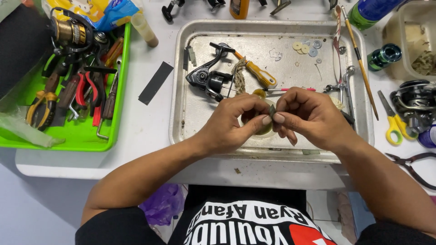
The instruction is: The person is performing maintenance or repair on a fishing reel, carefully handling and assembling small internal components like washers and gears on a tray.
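My left hand and my right hand meet over the front of a metal tray. Together their thumbs and forefingers pinch a small dark flat part. Under the hands lies a round yellowish container, mostly hidden. Behind the hands in the tray lies a black spinning reel body, a yellow-handled screwdriver and several small washers.
A green tray at left holds pliers, screwdrivers and a gold reel. A black strip lies on the white table. At right are yellow scissors, black pliers, another reel, a thin brush and a green bottle.
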